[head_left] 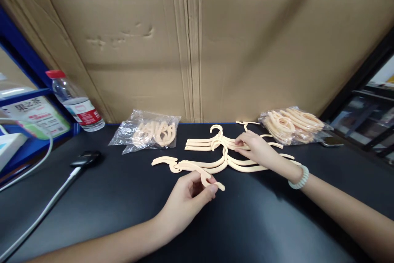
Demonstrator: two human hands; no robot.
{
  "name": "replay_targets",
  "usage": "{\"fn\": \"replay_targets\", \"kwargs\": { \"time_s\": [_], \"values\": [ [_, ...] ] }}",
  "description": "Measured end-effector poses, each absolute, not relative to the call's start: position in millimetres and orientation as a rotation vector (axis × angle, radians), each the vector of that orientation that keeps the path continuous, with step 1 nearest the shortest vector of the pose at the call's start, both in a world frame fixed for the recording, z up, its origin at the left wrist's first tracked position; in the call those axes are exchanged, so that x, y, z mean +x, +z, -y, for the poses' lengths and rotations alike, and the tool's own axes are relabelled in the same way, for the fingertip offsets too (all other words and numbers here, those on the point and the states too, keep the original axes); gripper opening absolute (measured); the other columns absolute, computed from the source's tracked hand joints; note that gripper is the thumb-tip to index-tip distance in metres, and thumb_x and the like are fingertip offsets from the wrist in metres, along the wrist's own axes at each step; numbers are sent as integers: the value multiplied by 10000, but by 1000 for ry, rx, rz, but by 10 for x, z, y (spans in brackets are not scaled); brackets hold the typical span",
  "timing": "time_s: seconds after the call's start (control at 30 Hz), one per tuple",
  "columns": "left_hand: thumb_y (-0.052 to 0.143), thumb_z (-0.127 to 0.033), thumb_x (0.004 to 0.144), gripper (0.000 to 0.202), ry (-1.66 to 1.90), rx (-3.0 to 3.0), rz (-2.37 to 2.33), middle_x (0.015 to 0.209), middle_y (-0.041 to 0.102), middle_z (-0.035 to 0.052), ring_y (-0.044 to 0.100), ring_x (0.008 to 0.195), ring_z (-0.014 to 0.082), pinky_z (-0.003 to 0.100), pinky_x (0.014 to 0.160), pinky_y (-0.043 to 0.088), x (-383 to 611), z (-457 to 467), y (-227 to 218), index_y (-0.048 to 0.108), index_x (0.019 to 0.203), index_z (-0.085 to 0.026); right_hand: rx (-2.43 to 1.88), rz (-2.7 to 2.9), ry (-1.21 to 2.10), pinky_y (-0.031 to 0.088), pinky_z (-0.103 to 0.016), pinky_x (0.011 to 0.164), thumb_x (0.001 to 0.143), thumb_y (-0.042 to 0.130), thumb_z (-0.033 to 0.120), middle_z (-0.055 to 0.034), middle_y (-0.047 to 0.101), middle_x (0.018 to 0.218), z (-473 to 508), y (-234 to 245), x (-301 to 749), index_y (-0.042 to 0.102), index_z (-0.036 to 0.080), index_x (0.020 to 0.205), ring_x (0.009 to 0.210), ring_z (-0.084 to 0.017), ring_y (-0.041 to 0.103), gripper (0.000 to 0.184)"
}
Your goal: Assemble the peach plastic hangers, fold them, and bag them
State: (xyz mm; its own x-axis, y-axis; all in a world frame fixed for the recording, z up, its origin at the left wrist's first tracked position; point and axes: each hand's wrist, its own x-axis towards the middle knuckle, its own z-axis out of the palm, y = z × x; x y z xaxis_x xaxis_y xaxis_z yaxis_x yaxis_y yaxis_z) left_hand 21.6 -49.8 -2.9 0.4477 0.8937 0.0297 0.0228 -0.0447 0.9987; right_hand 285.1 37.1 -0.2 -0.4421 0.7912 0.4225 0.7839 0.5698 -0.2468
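Between the thumb and fingers of my left hand (192,197) is a curved cream plastic hanger piece (197,168), raised above the table's near part. Farther off, my right hand (254,146) pinches at the right arm of a cream hanger in the stacked clothes hangers (201,144); its fingertips partly hide that spot. Nearer to me, more curved hangers (246,168) lie with their middles close to the stack. A loose hooked piece (164,160) shows just beyond my left hand. Behind my right hand lies a small hanger part (246,123).
Clear bags of cream parts lie at the back, one on the left (154,131) and a fuller one on the right (291,125). A red-capped bottle (80,105), a black device with a white cable (86,158) and a blue shelf (27,94) stand left. Cardboard (132,49) walls the back.
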Motion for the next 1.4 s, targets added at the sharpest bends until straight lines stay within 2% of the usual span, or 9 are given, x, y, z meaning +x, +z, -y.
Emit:
{"fn": "replay_targets", "kwargs": {
  "time_s": [0.1,0.33,0.67,0.9,0.97,1.07,1.13,1.3,1.4],
  "values": [
    [657,-322,841,184,870,1447,-862,828,612,9,526,688,119,246,653,425,218,493,-21,590,754,-174,-1270,2313,19,440,-342,706,802,691,160,-32,621,737,-387,-11,2845,587,194,738,761,-215,538,127],
    [699,-335,802,220,892,1421,-846,807,615,5,536,748,130,242,702,423,227,497,22,584,714,-169,-1232,2286,-5,439,-343,728,861,605,144,-42,613,793,-431,-102,2810,560,195,777,783,-208,530,108],
    [731,-388,762,270,922,1330,-883,738,631,12,573,647,132,254,620,464,256,488,74,579,727,-168,-1229,2104,-41,458,-333,673,872,513,124,-47,572,807,-467,30,2829,511,197,813,733,-198,561,94],
    [734,-367,768,221,1029,1315,-936,807,641,21,553,679,125,249,648,465,205,444,171,662,789,-159,-1156,2011,-95,478,-397,770,916,473,189,-81,600,898,-363,283,2913,487,210,872,847,-237,587,51],
    [741,-344,770,197,1084,1299,-938,826,640,17,540,698,118,239,666,451,166,396,224,680,812,-162,-1149,1998,-103,490,-385,761,920,494,218,-78,613,898,-266,394,2937,494,212,914,849,-238,599,9],
    [774,-303,742,176,1179,1268,-929,846,634,9,529,724,111,227,684,427,86,304,312,680,796,-164,-1111,2054,-4,510,-337,733,942,476,234,-61,623,909,-91,502,2956,487,212,1120,845,-214,619,180],
    [788,-292,726,182,1214,1258,-924,822,619,0,511,704,103,223,663,406,20,246,341,670,777,-163,-1081,2128,71,512,-307,683,960,436,225,-41,623,860,21,501,2951,456,215,1225,766,-188,618,265],
    [789,-313,735,231,1144,1179,-910,683,532,-26,456,635,93,207,572,347,-125,184,256,622,760,-157,-1070,2182,17,509,-294,665,967,418,207,-70,647,909,201,327,2891,537,208,1056,776,-189,624,148],
    [778,-299,756,231,1082,1061,-815,750,540,-17,494,701,101,216,655,406,-152,196,215,589,770,-168,-1016,2167,-59,512,-293,664,957,431,177,-61,651,877,249,245,2857,539,216,1026,774,-192,632,134]
  ]
}}
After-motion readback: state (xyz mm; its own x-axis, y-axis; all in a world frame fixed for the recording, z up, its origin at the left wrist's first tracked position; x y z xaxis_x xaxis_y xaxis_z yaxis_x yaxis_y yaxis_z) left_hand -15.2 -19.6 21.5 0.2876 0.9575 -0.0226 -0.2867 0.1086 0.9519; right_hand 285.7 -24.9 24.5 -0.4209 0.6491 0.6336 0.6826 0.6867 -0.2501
